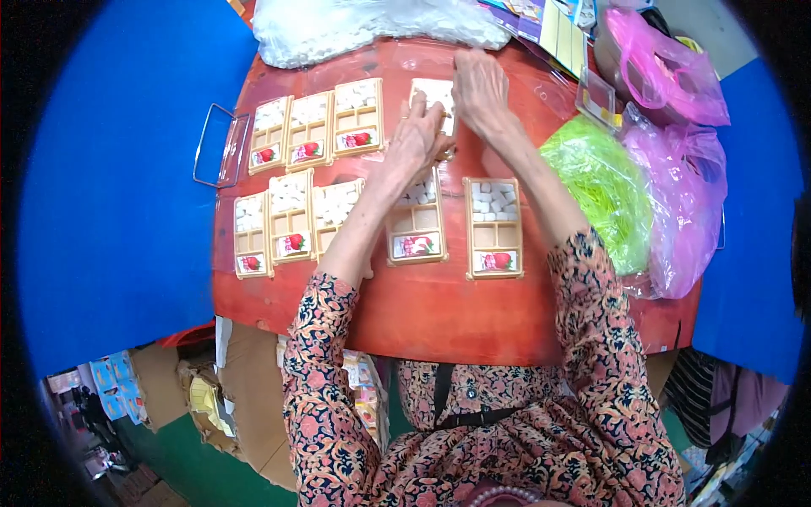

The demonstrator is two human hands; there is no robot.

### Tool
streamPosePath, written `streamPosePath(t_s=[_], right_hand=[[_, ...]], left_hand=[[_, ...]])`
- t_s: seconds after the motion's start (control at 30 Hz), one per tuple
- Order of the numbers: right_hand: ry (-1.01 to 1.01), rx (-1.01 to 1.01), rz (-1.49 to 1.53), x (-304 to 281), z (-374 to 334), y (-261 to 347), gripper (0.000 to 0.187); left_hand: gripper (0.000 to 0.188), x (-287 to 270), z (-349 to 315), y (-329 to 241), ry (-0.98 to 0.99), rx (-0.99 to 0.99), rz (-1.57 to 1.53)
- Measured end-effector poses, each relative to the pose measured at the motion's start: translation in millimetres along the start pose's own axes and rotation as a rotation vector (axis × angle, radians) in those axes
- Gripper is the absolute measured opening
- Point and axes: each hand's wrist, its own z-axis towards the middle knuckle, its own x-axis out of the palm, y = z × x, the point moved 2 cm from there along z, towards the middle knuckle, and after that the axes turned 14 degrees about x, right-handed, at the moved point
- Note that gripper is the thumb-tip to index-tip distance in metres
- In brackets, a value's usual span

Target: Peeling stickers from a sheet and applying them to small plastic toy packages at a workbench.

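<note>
My left hand (pixel 414 139) reaches over a beige compartment tray (pixel 414 84) at the far middle of the table, its visible fingers apart over the small white pieces (pixel 435 89) in it. Along that tray's right side is my right hand (pixel 481 89), fingers bent down with the tips hidden; anything inside them cannot be seen. Just under my left wrist lies another tray (pixel 416 260) with white pieces and a strawberry-printed card (pixel 416 246), partly covered by the forearm. To its right, a similar tray (pixel 494 275) shows fully.
Several similar filled trays (pixel 358 154) stand in two rows at left on the red table (pixel 456 321). A clear bag of white pieces (pixel 372 29) lies at the far edge. Green shredded filler (pixel 596 190) and pink plastic bags (pixel 684 203) sit at right. A wire handle (pixel 198 156) juts out left.
</note>
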Motion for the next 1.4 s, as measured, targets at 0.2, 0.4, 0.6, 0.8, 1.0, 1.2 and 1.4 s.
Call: streamPosePath(t_s=[0.2,0.4,0.6,0.8,1.0,1.2,1.4], right_hand=[[-0.064,-0.238,0.002,58.7,41.9,-38.1,0.015],[0.108,-0.347,-0.103,68.7,40.8,-33.5,0.017],[0.126,-0.295,-0.096,26.6,47.1,-10.9,0.012],[0.281,0.117,0.445,5.7,57.8,2.6,0.014],[0.784,0.761,1.146,7.0,25.8,25.9,0.017],[0.932,1.04,1.521,9.1,9.9,14.4,0.01],[1.035,1.105,1.648,19.6,-0.1,10.0,0.011]], left_hand=[[0.05,13.7,7.9,-5.0,-0.075,0.03,-0.044],[0.057,14.6,9.1,0.1,-0.072,0.064,-0.049],[0.032,-24.7,-6.1,3.3,-0.126,-0.09,0.002],[0.013,-45.0,-39.9,31.5,-0.169,-0.151,0.246],[0.011,-34.2,-42.9,23.6,-0.133,-0.023,0.397],[0.014,-35.5,-42.4,17.3,-0.249,-0.101,0.054],[0.023,-56.2,-51.9,21.0,-0.487,-0.252,0.016]])
